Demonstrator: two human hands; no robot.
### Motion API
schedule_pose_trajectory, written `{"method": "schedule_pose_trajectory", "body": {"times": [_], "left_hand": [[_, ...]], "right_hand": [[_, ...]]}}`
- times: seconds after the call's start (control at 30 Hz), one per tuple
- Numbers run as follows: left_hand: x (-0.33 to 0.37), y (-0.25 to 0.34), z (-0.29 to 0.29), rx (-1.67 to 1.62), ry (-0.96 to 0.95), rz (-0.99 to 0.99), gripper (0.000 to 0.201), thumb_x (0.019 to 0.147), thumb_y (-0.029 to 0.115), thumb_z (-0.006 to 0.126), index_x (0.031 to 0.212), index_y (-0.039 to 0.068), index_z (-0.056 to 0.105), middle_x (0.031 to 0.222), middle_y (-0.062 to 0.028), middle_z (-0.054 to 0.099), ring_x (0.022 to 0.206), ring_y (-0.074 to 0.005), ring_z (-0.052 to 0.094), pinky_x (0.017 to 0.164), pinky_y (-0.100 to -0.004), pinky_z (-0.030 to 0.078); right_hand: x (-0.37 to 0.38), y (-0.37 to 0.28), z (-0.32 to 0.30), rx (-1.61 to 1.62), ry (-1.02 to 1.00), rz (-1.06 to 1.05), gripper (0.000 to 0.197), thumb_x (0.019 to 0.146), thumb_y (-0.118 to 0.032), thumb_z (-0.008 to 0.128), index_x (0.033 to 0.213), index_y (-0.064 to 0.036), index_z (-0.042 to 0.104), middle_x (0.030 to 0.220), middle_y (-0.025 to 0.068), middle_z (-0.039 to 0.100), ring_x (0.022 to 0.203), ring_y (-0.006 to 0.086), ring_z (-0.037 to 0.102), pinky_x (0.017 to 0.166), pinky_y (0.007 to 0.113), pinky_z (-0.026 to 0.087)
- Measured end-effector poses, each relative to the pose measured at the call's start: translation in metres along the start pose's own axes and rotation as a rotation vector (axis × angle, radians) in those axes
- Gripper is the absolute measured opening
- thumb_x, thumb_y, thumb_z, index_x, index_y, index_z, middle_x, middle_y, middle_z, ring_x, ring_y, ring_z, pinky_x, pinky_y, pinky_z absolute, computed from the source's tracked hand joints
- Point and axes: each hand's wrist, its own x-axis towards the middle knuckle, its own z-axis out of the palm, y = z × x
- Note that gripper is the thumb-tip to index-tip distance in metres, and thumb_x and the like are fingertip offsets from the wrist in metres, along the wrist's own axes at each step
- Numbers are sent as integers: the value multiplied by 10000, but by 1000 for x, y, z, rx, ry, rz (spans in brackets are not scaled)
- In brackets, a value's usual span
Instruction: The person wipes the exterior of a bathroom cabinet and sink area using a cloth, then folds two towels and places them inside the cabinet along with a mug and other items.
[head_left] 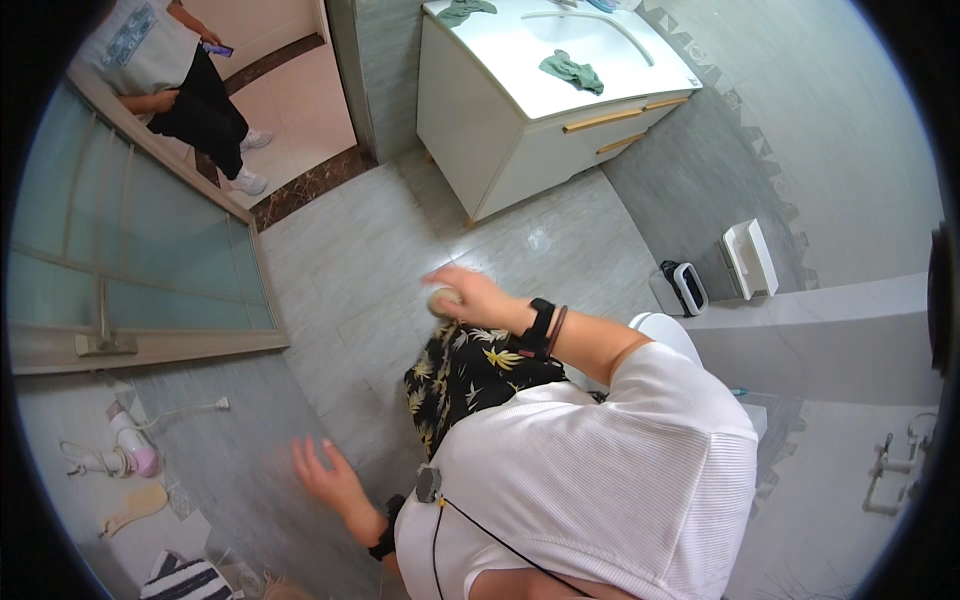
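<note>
My right hand (474,298) is stretched out over the floor in front of me, its fingers curled round a small round beige thing (443,300). The hand covers much of it, and I cannot tell its exact kind. Lower on the left, my left hand (332,482) hangs over the grey floor with its fingers spread and nothing in it. It is slightly blurred and nearest to the grey wall side. Below my right hand show my black shorts (465,375) with a yellow and white leaf pattern.
A white vanity (470,130) with a basin and green cloths (573,72) stands ahead. A small bin (680,290) is on the right. On the left are a glass door (170,250), a hanging hair dryer (130,445) and a comb (135,505). Another person (190,100) stands in the doorway.
</note>
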Motion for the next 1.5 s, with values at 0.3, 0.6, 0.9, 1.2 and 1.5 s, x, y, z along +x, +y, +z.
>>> {"method": "schedule_pose_trajectory", "body": {"times": [0.3,0.6,0.9,1.2,1.5], "left_hand": [[-10,72,50,-437,-377,-418,274,793,179,538,985,-17,535,1000,-164,541,913,-287,512,775,-358,405],[95,205,70,-365,-486,-176,297,800,199,531,1027,6,533,965,-167,560,860,-282,536,738,-356,421],[216,289,55,-781,-77,89,526,762,96,486,1246,11,297,1306,-211,250,1179,-346,291,970,-393,231],[185,223,-5,-1016,260,-308,592,898,368,154,1307,-22,-21,1382,-160,4,1275,-274,0,1019,-351,17],[133,10,-88,-1568,768,-674,701,846,549,180,1328,52,70,1377,-137,89,1272,-239,85,1022,-326,69]], "right_hand": [[105,228,-218,-447,842,164,291,765,-149,503,1050,-92,529,1131,155,472,1070,324,412,895,403,328],[160,307,-296,-734,409,439,215,748,-227,534,883,-60,534,906,126,542,810,281,516,674,398,431],[170,95,-119,928,-459,230,285,849,-120,390,1094,10,456,985,76,519,841,125,468,718,254,403],[151,-76,-4,1045,-959,-44,512,901,-335,241,1279,9,233,1310,146,276,1224,247,241,1002,316,171],[85,-239,97,760,-935,-503,508,900,-335,256,1252,31,266,1287,195,297,1226,299,218,1004,345,150]]}}
